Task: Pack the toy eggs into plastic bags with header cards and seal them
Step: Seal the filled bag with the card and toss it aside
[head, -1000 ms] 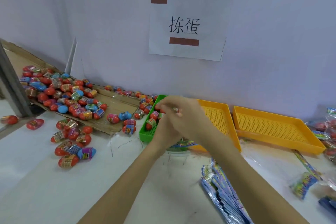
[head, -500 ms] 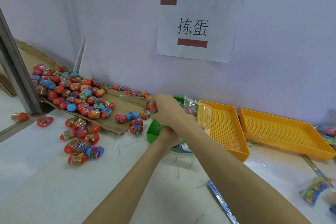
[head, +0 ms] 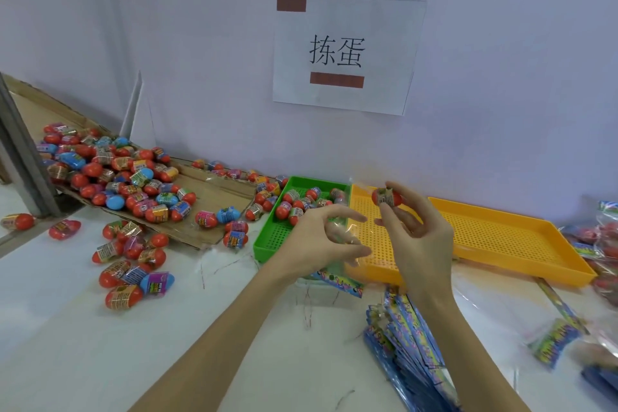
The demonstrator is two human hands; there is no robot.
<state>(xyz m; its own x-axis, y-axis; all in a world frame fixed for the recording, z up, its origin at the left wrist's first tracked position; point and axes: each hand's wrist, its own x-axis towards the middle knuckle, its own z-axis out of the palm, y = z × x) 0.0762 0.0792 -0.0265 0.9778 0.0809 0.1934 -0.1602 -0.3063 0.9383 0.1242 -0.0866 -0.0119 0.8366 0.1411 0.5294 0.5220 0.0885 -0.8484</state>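
My right hand (head: pixel 414 231) pinches a red toy egg (head: pixel 387 197) with a printed band between thumb and fingertips, raised above the near yellow tray (head: pixel 374 261). My left hand (head: pixel 321 237) holds a clear plastic bag (head: pixel 347 234) just left of it, fingers curled around the film. Several more eggs lie in the green tray (head: pixel 271 237). A big pile of red and blue eggs (head: pixel 117 177) covers a cardboard sheet (head: pixel 214 191) at the left. A stack of blue header cards (head: pixel 411 338) lies near my right forearm.
A second yellow tray (head: pixel 521 234) stands empty at the right. Filled bags (head: pixel 602 237) lie at the far right edge. Loose eggs (head: pixel 133 264) sit on the white table. A paper sign (head: pixel 344 53) hangs on the wall behind.
My right hand came back from the green tray holding a red egg and moved right. The hands, stacked before, are now side by side with the bag between them.
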